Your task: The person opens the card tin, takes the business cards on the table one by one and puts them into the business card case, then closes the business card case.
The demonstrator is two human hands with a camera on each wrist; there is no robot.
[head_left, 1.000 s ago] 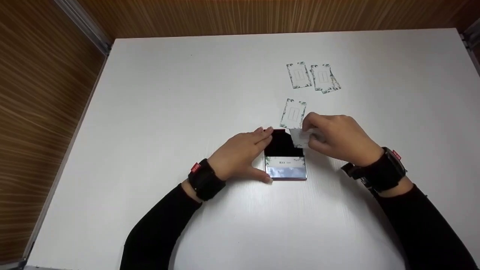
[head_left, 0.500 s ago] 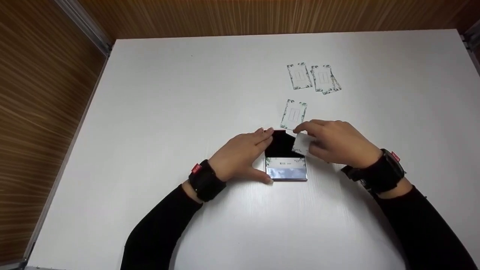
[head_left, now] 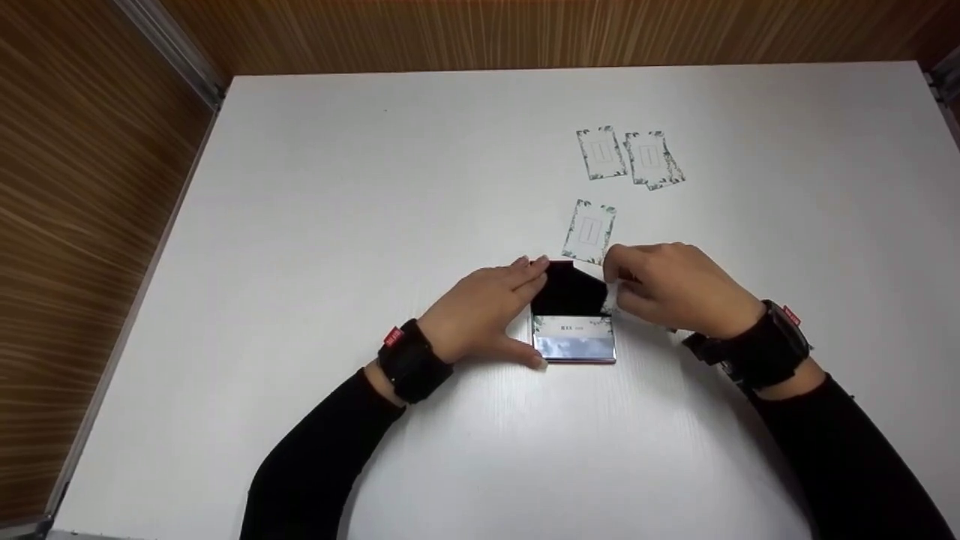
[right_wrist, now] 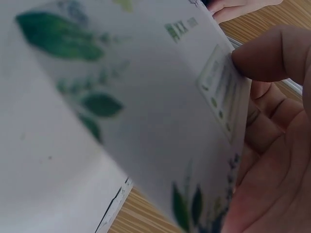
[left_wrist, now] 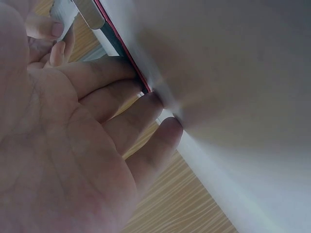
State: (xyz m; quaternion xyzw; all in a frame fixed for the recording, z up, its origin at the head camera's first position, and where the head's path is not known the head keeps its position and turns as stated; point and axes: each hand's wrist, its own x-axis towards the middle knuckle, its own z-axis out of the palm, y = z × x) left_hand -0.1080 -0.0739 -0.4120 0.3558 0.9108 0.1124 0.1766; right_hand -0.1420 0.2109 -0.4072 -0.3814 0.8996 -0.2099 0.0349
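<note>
A flat card case lies on the table, its upper part black and its lower part mirror-like, with a printed card strip across it. My left hand rests along its left side, fingers extended at the far corner and thumb at the near one. In the left wrist view, fingertips meet the tabletop beside the case's red edge. Over the case's right side, my right hand pinches a business card with green leaf prints between thumb and fingers. The head view hides most of that card behind the hand.
A leaf-bordered card lies just beyond the case. Farther back are another card and a small overlapping pile of cards. Wood-grain panels border the white table at the back and left.
My right hand has dipped slightly toward me and turned the pinched card, so less of it shows over the case. My left hand has stayed in place.
</note>
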